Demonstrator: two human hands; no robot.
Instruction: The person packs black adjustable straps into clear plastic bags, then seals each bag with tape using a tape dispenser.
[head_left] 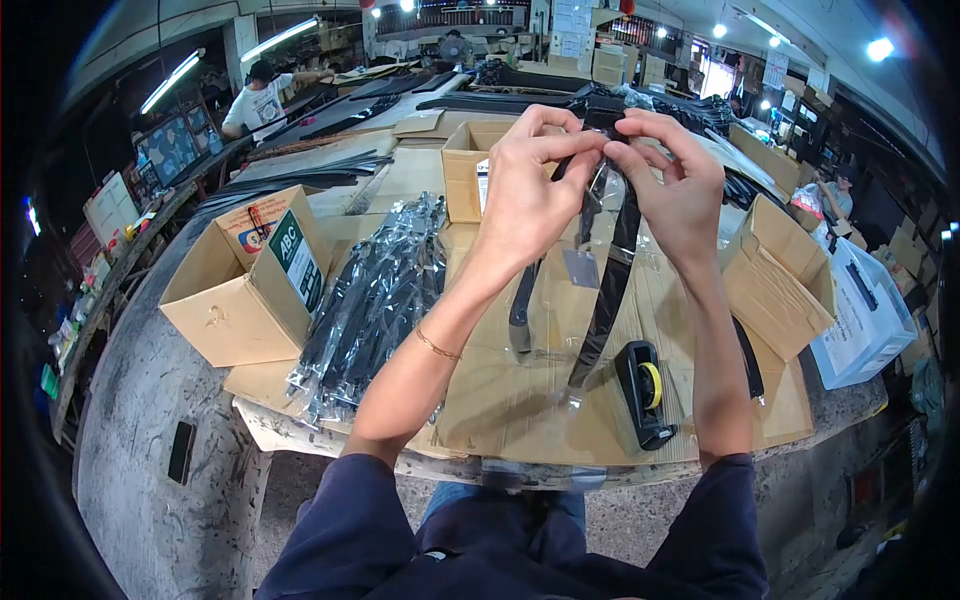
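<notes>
Both hands are raised over the table, pinching the top of a black belt (611, 275) in clear plastic. My left hand (535, 190) grips it from the left, fingers closed. From the other side my right hand (678, 185) holds it between thumb and fingers. The strap hangs in a loop below, one end close to the cardboard. A small grey tag (580, 268) dangles within the loop. Under my right forearm stands a black tape dispenser (643, 395) with a yellow core. Left of my left forearm lies a heap of plastic-wrapped black belts (375, 295).
An open cardboard box (235, 310) stands at left, another box (775, 270) at right, and a third box (462, 175) behind my left hand. A translucent plastic bin (865, 320) is far right. A phone-like black object (181, 452) lies at left. Another person (262, 100) works at the back left.
</notes>
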